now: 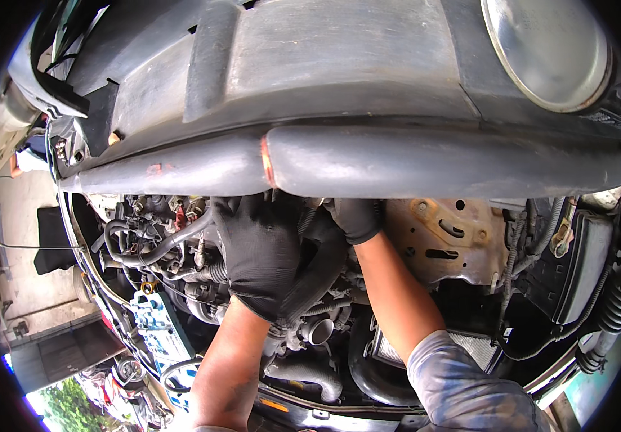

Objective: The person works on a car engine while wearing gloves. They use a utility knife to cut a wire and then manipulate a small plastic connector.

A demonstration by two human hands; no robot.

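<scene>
My left hand (pixel 258 248), in a black glove, reaches into the engine bay beneath the rounded lip of a large grey panel (pixel 440 160). Its back faces up, and the fingertips are hidden under that lip. Beside its thumb side a corrugated hose (pixel 307 219) runs down between both hands. My right hand (pixel 357 217), gloved in black too, is tucked under the same lip. Its fingers point left toward the hose and are mostly out of sight. Whether either hand grips a part cannot be made out. A dark rubber hose (pixel 173 243) ends close to my left hand.
Right of my hands is a rusty metal plate (pixel 444 241) with holes. An open round pipe mouth (pixel 318 331) and an air filter (pixel 472 349) lie nearer. A blue-and-white case (pixel 158 324) stands at the left edge. A ribbed black boot (pixel 617 306) is far right.
</scene>
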